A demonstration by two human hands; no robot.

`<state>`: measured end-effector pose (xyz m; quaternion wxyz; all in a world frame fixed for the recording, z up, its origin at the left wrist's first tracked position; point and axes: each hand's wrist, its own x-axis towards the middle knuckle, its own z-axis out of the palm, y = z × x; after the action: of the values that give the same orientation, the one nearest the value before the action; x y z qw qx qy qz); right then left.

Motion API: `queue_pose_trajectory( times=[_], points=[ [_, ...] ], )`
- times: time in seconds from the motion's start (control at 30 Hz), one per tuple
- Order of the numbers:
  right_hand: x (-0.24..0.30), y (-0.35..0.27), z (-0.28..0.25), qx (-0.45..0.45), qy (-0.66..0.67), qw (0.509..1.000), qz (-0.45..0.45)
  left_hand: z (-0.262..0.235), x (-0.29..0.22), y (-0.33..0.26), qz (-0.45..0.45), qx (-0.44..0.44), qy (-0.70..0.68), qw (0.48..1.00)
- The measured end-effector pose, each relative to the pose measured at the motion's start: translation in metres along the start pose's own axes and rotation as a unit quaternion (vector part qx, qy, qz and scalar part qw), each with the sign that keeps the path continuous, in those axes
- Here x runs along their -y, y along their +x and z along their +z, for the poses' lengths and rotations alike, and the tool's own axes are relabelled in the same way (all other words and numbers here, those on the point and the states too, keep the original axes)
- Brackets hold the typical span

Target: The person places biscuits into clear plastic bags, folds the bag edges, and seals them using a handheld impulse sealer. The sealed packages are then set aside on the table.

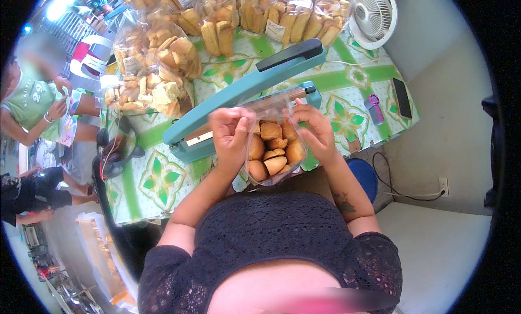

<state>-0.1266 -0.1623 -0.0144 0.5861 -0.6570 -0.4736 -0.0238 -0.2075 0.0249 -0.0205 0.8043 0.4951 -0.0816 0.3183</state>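
Between my hands is a clear plastic bag [275, 161] of golden-brown toasted bread pieces, held up close to my body at the table's near edge. My left hand [230, 130] pinches the bag's upper left edge, its fingers curled together. On the other side, my right hand [313, 127] grips the upper right edge with bent fingers. Right behind the bag lies a teal heat sealer [228, 98], its long arm raised at a slant above the base. The bag's mouth is close to the sealer's base; whether they touch, I cannot tell.
Filled clear bags of bread [179, 48] crowd the table's far side. A white fan [373, 16] stands at the far right. A black phone [401, 98] and a pink-and-grey gadget [374, 110] lie on the green-patterned tablecloth [161, 178]. Sunglasses [111, 154] rest at left, near a seated person [40, 97].
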Motion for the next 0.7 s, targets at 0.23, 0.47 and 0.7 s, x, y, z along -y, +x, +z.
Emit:
queue_pose_trajectory(
  times=[0.23, 0.47, 0.7],
  points=[
    [0.03, -0.027, 0.005, 0.077, -0.168, 0.983, 0.015, -0.029, -0.022, 0.006, 0.139, 0.229, 0.362, 0.893],
    [0.035, -0.026, 0.03, 0.012, -0.218, 0.974, 0.056, -0.022, -0.036, -0.015, 0.036, 0.311, 0.377, 0.872],
    [0.04, -0.027, 0.028, -0.095, -0.079, 0.991, 0.046, -0.024, -0.042, -0.019, 0.059, 0.189, 0.302, 0.932]
  ],
)
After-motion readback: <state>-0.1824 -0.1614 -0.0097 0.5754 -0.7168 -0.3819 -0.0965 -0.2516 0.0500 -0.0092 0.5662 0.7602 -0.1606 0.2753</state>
